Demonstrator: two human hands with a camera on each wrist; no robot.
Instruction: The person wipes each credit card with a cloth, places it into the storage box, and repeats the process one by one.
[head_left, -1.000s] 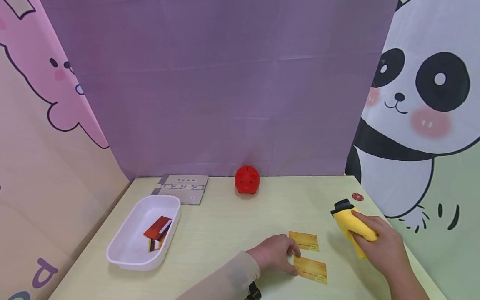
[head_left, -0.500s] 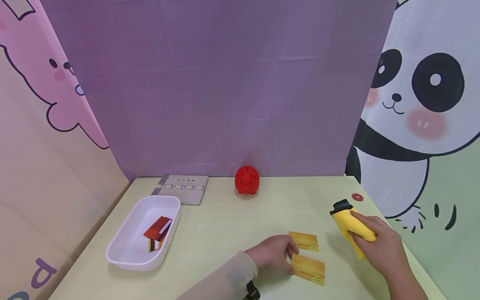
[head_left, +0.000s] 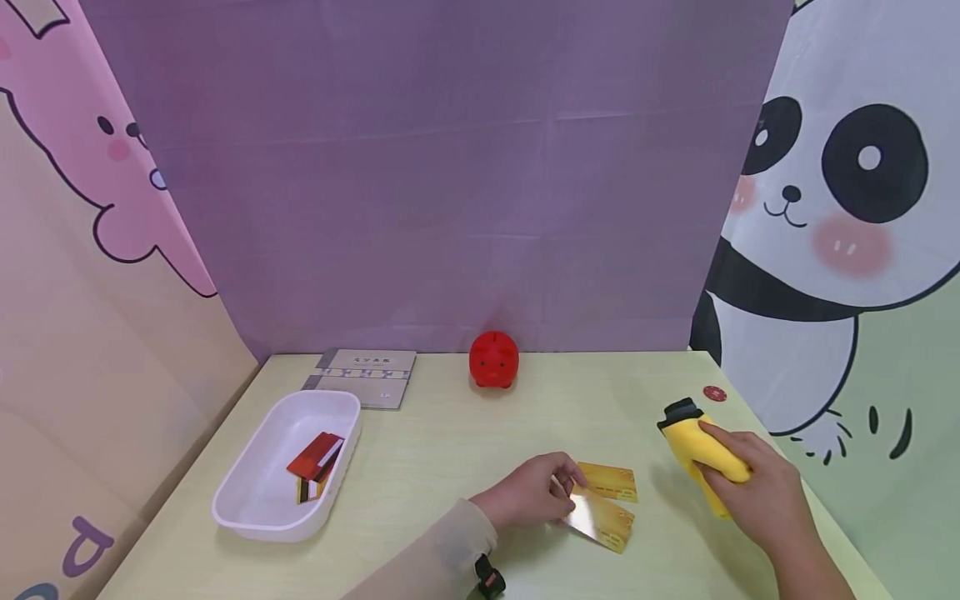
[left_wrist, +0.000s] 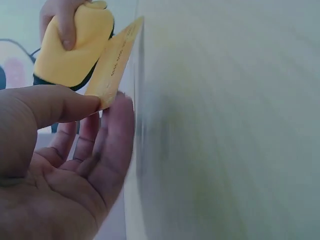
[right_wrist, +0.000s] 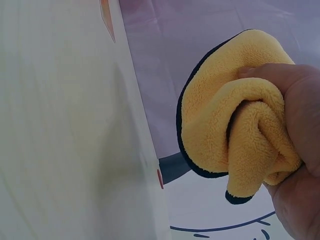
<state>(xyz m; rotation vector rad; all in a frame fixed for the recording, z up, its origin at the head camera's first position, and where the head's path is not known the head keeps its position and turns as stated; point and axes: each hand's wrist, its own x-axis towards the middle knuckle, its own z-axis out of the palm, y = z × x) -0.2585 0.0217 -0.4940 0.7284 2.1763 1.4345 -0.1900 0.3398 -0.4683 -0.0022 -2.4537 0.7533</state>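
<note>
Right now, your left hand point(head_left: 528, 492) pinches a gold card point(head_left: 600, 518) by its near end, thumb on one face and index finger on the other, while the remaining fingers bend loosely. That card sits tilted over the desk point(head_left: 435, 467), catching a bright glare; whether its far corner touches the wood, you cannot tell from here. Just behind it, partly overlapped in the head view, a second gold card point(head_left: 611, 481) lies flat. Your right hand point(head_left: 768, 492) has its fingers and thumb closed around a bunched yellow cloth point(head_left: 693, 446) with black edging, held above the desk near its right edge. A small red disc point(head_left: 715, 393) lies on the desk beyond the cloth. Well apart, on your left, a white tray point(head_left: 243, 492) contains a red card point(head_left: 311, 457) resting partly over another, striped one. Behind the tray lies a grey booklet point(head_left: 367, 379), and a red pig figure point(head_left: 494, 360) stands near the back edge.
</note>
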